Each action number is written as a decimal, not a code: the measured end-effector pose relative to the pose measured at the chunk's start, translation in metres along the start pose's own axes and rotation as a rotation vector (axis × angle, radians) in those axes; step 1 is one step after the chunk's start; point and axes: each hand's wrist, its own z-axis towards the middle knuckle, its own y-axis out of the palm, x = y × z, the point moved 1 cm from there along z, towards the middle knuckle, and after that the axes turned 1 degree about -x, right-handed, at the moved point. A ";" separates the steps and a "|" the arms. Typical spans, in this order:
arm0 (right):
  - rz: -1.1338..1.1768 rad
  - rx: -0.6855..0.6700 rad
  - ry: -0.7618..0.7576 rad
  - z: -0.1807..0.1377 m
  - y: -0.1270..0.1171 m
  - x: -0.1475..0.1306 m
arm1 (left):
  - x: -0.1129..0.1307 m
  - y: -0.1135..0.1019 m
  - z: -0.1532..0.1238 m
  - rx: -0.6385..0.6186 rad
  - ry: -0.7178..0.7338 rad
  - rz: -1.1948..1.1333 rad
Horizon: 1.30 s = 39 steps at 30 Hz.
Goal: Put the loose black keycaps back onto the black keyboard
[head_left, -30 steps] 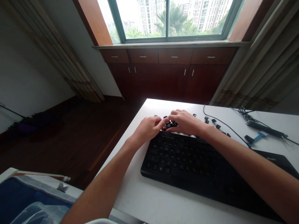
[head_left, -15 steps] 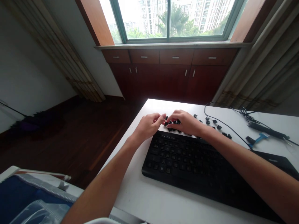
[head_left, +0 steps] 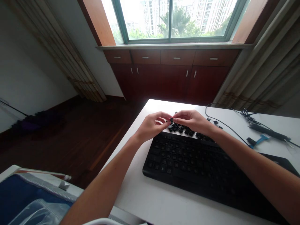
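A black keyboard (head_left: 187,162) lies on the white table (head_left: 150,200). Behind its far edge sits a pile of loose black keycaps (head_left: 181,128). My left hand (head_left: 153,125) and my right hand (head_left: 193,120) are raised a little above that pile, fingertips meeting. Together they pinch one small black keycap (head_left: 171,120) between thumbs and forefingers. Both hands are closed on it.
A black cable (head_left: 222,123) runs across the table's far right to a bundle of cords, a blue brush tool (head_left: 259,139) and a dark pen-like tool (head_left: 269,131). Blue fabric and clear plastic (head_left: 28,203) lie at the lower left. Wooden cabinets stand under the window.
Both hands have lifted off the keycap pile and come together, now pinching a single keycap above it. More of the pile shows beneath them.
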 end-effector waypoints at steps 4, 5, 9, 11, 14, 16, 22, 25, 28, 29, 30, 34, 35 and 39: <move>0.050 0.004 0.036 -0.007 0.001 -0.006 | 0.003 0.004 -0.001 0.008 0.024 -0.014; 0.047 0.004 0.048 -0.008 0.002 -0.008 | 0.004 0.005 -0.002 0.016 0.027 -0.008; -0.141 0.024 0.048 -0.009 0.002 -0.012 | 0.006 0.002 -0.002 0.062 0.042 0.065; -0.260 0.073 0.042 -0.009 -0.002 -0.011 | 0.002 -0.006 -0.002 0.083 0.043 0.155; -0.411 0.129 0.055 -0.012 -0.011 -0.006 | -0.007 -0.024 -0.001 0.104 -0.010 0.325; -0.517 0.119 0.054 -0.015 -0.015 -0.003 | -0.015 -0.035 -0.001 0.086 -0.090 0.388; -0.756 0.044 0.003 -0.016 -0.001 -0.002 | -0.033 -0.046 -0.002 -0.047 -0.297 0.359; -0.830 0.004 -0.024 -0.013 0.007 -0.004 | -0.039 -0.045 -0.002 -0.060 -0.317 0.359; -0.870 -0.028 -0.041 -0.011 0.011 -0.005 | -0.042 -0.046 -0.001 -0.041 -0.306 0.375; -0.878 -0.033 -0.041 -0.011 0.012 -0.005 | -0.042 -0.046 -0.002 -0.032 -0.301 0.384; -0.883 -0.035 -0.038 -0.011 0.012 -0.006 | -0.042 -0.046 -0.002 -0.023 -0.299 0.396; -0.873 -0.030 -0.009 -0.010 0.014 -0.007 | -0.038 -0.047 -0.004 0.010 -0.291 0.438; -0.862 -0.027 0.000 -0.010 0.014 -0.007 | -0.036 -0.047 -0.004 0.014 -0.290 0.445; -0.782 -0.002 0.051 -0.012 0.013 -0.006 | -0.032 -0.045 -0.004 0.024 -0.286 0.454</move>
